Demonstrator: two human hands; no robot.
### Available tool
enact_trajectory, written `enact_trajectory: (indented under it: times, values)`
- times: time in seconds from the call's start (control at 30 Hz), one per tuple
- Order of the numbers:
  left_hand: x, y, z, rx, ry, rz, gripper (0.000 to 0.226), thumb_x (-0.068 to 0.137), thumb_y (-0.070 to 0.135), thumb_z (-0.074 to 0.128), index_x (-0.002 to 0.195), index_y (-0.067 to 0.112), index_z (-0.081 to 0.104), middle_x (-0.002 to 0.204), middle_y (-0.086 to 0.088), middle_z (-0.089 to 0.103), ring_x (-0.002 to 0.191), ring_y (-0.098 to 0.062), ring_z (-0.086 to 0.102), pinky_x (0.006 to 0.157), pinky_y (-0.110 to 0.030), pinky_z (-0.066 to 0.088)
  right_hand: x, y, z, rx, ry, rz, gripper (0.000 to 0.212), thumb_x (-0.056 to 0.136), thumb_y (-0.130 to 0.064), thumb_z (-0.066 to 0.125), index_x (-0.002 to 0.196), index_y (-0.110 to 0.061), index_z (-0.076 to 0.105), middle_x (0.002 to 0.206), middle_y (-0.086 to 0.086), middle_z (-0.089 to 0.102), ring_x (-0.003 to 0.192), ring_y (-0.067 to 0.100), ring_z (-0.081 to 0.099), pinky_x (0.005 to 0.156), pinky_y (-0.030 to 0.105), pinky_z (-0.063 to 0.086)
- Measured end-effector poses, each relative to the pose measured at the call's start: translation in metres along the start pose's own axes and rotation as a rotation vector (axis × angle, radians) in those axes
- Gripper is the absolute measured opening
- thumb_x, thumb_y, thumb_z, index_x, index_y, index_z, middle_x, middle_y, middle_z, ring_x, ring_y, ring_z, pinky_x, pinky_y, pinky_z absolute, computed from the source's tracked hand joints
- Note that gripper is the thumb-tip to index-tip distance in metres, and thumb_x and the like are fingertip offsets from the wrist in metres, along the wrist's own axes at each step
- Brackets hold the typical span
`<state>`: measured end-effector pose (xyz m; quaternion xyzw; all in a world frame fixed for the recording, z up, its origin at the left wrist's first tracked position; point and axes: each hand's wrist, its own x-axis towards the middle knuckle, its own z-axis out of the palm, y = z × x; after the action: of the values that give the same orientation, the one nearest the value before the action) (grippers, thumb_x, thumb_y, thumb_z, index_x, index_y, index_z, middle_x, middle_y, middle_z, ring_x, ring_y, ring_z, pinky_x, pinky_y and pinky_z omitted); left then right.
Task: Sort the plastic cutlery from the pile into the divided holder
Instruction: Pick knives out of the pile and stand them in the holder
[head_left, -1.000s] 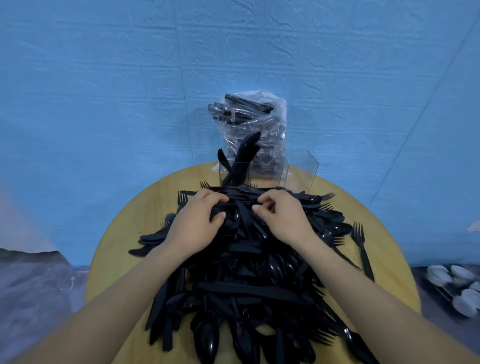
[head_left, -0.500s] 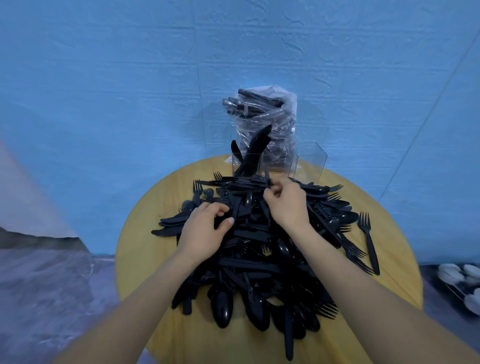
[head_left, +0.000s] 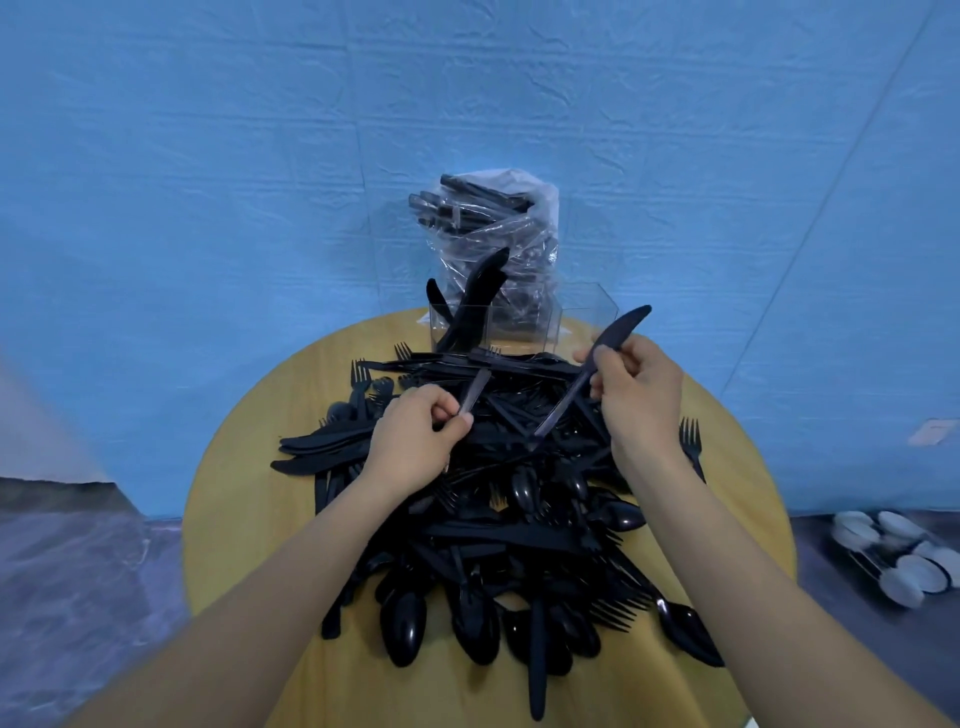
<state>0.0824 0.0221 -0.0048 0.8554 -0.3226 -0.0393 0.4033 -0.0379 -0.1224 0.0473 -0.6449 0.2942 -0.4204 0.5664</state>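
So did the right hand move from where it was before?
Yes. The right hand rose off the pile and went rightward, toward the clear holder's right end, lifting a black knife.

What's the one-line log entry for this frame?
right hand: holds black plastic knife | left hand: pinches black handle | clear divided holder: knives in left compartment
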Motion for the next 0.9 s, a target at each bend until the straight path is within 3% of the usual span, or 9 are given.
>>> enact_trajectory:
  times: [0.07, 0.17, 0.37, 0.47, 0.57, 0.6, 0.67, 0.8, 0.9]
  values:
    - [0.005, 0.011, 0.001, -0.08, -0.016, 0.001, 0.014, 0.09, 0.027, 0.06, 0.082, 0.018, 0.052, 0.077, 0.007, 0.049, 0.069, -0.009, 0.045, 0.065, -0.02, 0.041, -0.003, -0.001, -0.001, 0.041, -0.022, 0.022, 0.025, 0.092, -0.004, 0.048, 0.078, -0.02, 0.061, 0.071, -0.003, 0.069, 0.056, 0.009, 0.044, 0.059, 0.025, 0.04]
    - [0.014, 0.028, -0.003, -0.166, -0.03, 0.02, 0.013, 0.093, 0.024, 0.056, 0.087, 0.013, 0.052, 0.077, 0.005, 0.053, 0.065, -0.005, 0.045, 0.058, -0.011, 0.038, -0.005, -0.003, -0.003, 0.056, -0.063, 0.022, 0.021, 0.094, -0.005, 0.049, 0.083, -0.017, 0.062, 0.075, -0.002, 0.071, 0.051, 0.003, 0.044, 0.056, 0.02, 0.04]
    - [0.027, 0.058, -0.02, -0.35, 0.012, 0.151, 0.007, 0.09, 0.021, 0.062, 0.087, 0.015, 0.059, 0.074, 0.006, 0.057, 0.064, -0.002, 0.05, 0.065, -0.008, 0.042, -0.007, -0.014, -0.01, 0.065, -0.077, -0.063, 0.02, 0.095, -0.015, 0.053, 0.077, -0.017, 0.062, 0.071, -0.005, 0.07, 0.052, 0.006, 0.045, 0.059, 0.024, 0.04]
    - [0.028, 0.069, -0.023, -0.293, -0.032, 0.228, 0.008, 0.085, 0.021, 0.068, 0.079, 0.026, 0.065, 0.072, 0.008, 0.06, 0.064, -0.005, 0.05, 0.067, -0.014, 0.043, -0.005, -0.023, -0.012, -0.082, -0.142, -0.282, 0.02, 0.092, -0.022, 0.059, 0.074, -0.014, 0.064, 0.077, -0.005, 0.063, 0.073, 0.007, 0.055, 0.073, 0.027, 0.043]
    - [0.021, 0.076, -0.021, -0.223, -0.121, 0.29, 0.007, 0.082, 0.025, 0.071, 0.082, 0.031, 0.068, 0.073, 0.012, 0.064, 0.067, -0.007, 0.055, 0.068, -0.018, 0.044, -0.001, -0.023, -0.014, -0.338, -0.251, -0.394, 0.016, 0.09, -0.024, 0.062, 0.081, -0.012, 0.068, 0.095, -0.007, 0.055, 0.097, 0.012, 0.051, 0.082, 0.011, 0.037]
    - [0.018, 0.078, -0.021, -0.211, -0.137, 0.313, 0.009, 0.081, 0.025, 0.072, 0.082, 0.033, 0.067, 0.074, 0.011, 0.064, 0.069, -0.008, 0.057, 0.069, -0.019, 0.045, 0.0, -0.022, -0.016, -0.373, -0.29, -0.379, 0.017, 0.09, -0.023, 0.062, 0.082, -0.009, 0.069, 0.093, -0.004, 0.058, 0.094, 0.016, 0.054, 0.078, 0.013, 0.04]
    - [0.013, 0.08, -0.021, -0.152, -0.134, 0.341, 0.01, 0.081, 0.027, 0.071, 0.08, 0.035, 0.066, 0.076, 0.011, 0.065, 0.073, -0.011, 0.06, 0.071, -0.025, 0.048, -0.001, -0.017, -0.019, -0.367, -0.325, -0.338, 0.021, 0.09, -0.024, 0.062, 0.08, -0.007, 0.068, 0.079, 0.007, 0.064, 0.077, 0.025, 0.057, 0.071, 0.033, 0.045]
    - [0.006, 0.068, -0.022, 0.001, -0.015, 0.279, 0.006, 0.081, 0.036, 0.07, 0.083, 0.033, 0.065, 0.083, 0.014, 0.064, 0.08, -0.004, 0.059, 0.072, -0.026, 0.048, -0.006, -0.01, -0.023, -0.269, -0.202, -0.182, 0.025, 0.089, -0.023, 0.064, 0.071, -0.006, 0.067, 0.059, 0.005, 0.054, 0.055, 0.016, 0.044, 0.059, 0.031, 0.038]
    - [0.002, 0.05, -0.022, -0.203, 0.115, 0.067, 0.01, 0.084, 0.03, 0.068, 0.093, 0.025, 0.065, 0.09, 0.01, 0.065, 0.083, -0.007, 0.06, 0.073, -0.02, 0.047, -0.006, -0.007, -0.025, -0.055, -0.123, 0.015, 0.02, 0.089, -0.019, 0.064, 0.076, -0.006, 0.07, 0.067, 0.008, 0.057, 0.058, 0.013, 0.047, 0.064, 0.032, 0.044]
